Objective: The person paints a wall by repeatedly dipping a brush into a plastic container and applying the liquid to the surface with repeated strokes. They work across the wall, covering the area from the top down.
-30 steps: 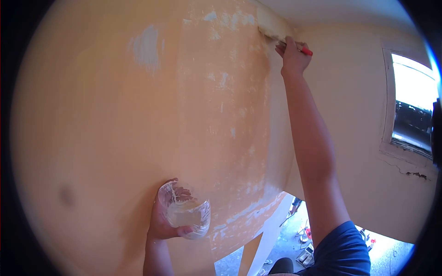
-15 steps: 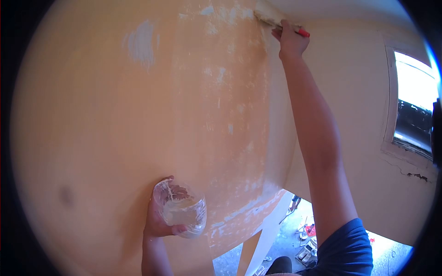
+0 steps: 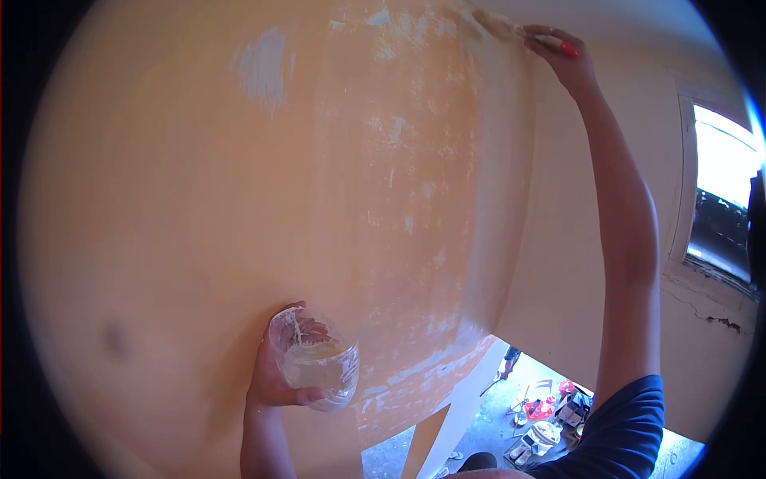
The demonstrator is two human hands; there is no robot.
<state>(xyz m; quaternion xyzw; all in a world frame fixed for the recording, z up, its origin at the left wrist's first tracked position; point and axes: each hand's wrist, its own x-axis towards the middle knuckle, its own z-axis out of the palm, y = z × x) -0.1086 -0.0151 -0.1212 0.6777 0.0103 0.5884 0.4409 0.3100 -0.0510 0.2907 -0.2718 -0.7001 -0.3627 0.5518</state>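
Observation:
My left hand (image 3: 270, 375) is wrapped round a clear plastic container (image 3: 327, 369), its inside streaked white, with some pale liquid in it. Close behind the container is the orange wall (image 3: 199, 199), patched with white. High at the upper right, my right hand (image 3: 562, 60) grips a paintbrush (image 3: 496, 25) by its red-ended handle. The bristles point left, up where this wall meets the corner and the ceiling; they look blurred. A pale strip runs down the wall's right edge below the brush.
At right, a cream wall (image 3: 590, 239) holds a window (image 3: 722, 191) with a crack (image 3: 722, 323) beneath it. Far below, the floor shows a white bucket (image 3: 545, 433), red items (image 3: 540, 409) and other clutter. A person's leg (image 3: 509, 363) stands near the wall's lower edge.
My right hand and the paintbrush have moved right, away from the orange wall's upper edge. The view has shifted slightly, showing more floor clutter. My left hand still holds the container.

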